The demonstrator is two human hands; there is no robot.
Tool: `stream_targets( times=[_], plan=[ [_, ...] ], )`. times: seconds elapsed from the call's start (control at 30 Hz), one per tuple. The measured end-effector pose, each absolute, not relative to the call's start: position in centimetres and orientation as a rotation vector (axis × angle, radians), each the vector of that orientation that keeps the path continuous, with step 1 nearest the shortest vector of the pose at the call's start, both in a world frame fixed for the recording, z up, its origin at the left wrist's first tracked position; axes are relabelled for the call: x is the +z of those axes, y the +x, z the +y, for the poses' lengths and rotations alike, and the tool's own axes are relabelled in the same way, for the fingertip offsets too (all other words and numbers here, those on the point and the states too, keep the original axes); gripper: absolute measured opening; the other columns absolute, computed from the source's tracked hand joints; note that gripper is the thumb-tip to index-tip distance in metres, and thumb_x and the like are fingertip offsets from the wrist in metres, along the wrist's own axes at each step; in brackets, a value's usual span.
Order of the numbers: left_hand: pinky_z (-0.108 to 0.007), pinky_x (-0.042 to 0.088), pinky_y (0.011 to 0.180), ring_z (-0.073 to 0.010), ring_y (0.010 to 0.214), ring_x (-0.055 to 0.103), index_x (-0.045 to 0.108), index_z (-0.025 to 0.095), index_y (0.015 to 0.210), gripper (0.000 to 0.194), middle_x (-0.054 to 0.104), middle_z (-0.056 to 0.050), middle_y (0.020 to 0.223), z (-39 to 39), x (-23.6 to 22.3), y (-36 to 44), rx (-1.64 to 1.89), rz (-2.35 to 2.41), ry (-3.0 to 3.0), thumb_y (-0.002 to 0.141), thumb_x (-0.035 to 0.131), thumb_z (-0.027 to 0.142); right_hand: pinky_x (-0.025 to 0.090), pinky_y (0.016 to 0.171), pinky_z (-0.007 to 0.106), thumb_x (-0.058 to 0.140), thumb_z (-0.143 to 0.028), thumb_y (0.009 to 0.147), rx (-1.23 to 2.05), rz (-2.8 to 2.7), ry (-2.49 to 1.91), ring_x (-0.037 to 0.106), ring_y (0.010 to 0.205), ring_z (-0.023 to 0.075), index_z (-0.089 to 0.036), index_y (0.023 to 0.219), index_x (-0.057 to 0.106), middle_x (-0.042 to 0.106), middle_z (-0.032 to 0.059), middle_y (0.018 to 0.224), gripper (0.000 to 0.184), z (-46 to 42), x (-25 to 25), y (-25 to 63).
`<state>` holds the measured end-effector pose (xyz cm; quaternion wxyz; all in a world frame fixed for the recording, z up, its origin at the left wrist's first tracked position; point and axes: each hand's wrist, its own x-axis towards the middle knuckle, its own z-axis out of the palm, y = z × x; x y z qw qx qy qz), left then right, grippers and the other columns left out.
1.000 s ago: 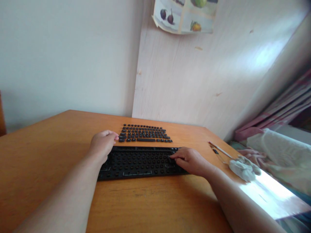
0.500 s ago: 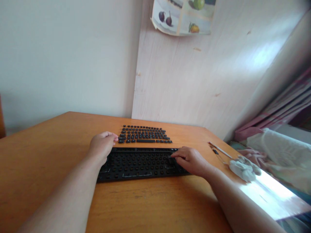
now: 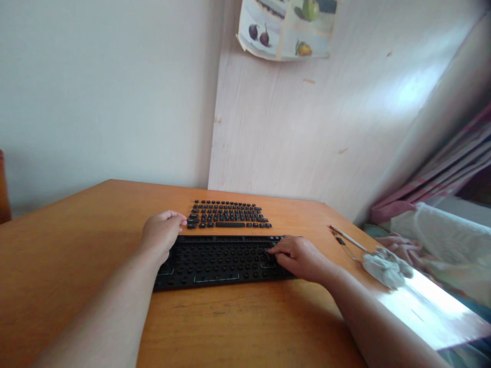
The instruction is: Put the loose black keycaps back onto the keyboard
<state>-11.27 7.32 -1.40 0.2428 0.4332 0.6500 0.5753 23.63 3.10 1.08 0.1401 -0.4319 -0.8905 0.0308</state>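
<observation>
A black keyboard base [image 3: 218, 263] with bare key switches lies lengthwise on the wooden table. Behind it, loose black keycaps [image 3: 230, 225] are laid out in several rows, with a long space bar among them. Beside the left end of these rows is my left hand [image 3: 163, 230], its fingers curled in a pinch by the outermost keycaps. My right hand [image 3: 297, 255] rests over the right part of the base, fingertips brought together low on the switches. Whatever either pinch holds is too small or hidden to make out.
On the right of the table [image 3: 238, 327] lie a thin pale stick [image 3: 347, 236], a small dark tool [image 3: 339, 240] and a crumpled greyish cloth [image 3: 385, 268]. The wall and a panel [image 3: 268, 138] rise behind the table. Bedding [image 3: 448, 240] is beyond the right edge.
My right hand has shifted slightly left over the base, fingertips lower on the switches. My left hand stays by the keycaps. The whole view has moved slightly with my head.
</observation>
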Motion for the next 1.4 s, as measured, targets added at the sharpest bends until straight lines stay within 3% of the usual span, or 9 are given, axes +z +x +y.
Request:
stream_targets(
  times=[0.77, 1.4],
  plan=[
    [-0.025, 0.045, 0.059, -0.0158, 0.061, 0.060, 0.064, 0.019, 0.065, 0.014, 0.069, -0.002, 0.067, 7.1, -0.9, -11.1, 1.576, 1.764, 1.170, 0.062, 0.052, 0.025, 0.047, 0.077, 0.028, 0.048, -0.017, 0.080, 0.042, -2.586, -1.214, 0.064, 0.084, 0.0177, -0.027, 0.096, 0.073, 0.073, 0.0010, 0.089, 0.031, 2.8, 1.3, 23.3],
    [-0.024, 0.046, 0.062, -0.0150, 0.065, 0.062, 0.064, 0.019, 0.067, 0.014, 0.069, -0.002, 0.070, 6.9, -0.6, -11.5, 1.612, 1.759, 1.152, 0.061, 0.052, 0.022, 0.050, 0.084, 0.033, 0.045, -0.027, 0.084, -0.048, -1.961, -1.438, 0.065, 0.092, 0.0200, -0.024, 0.094, 0.072, 0.072, 0.0026, 0.097, 0.029, 6.4, 0.0, 27.2]
  ],
)
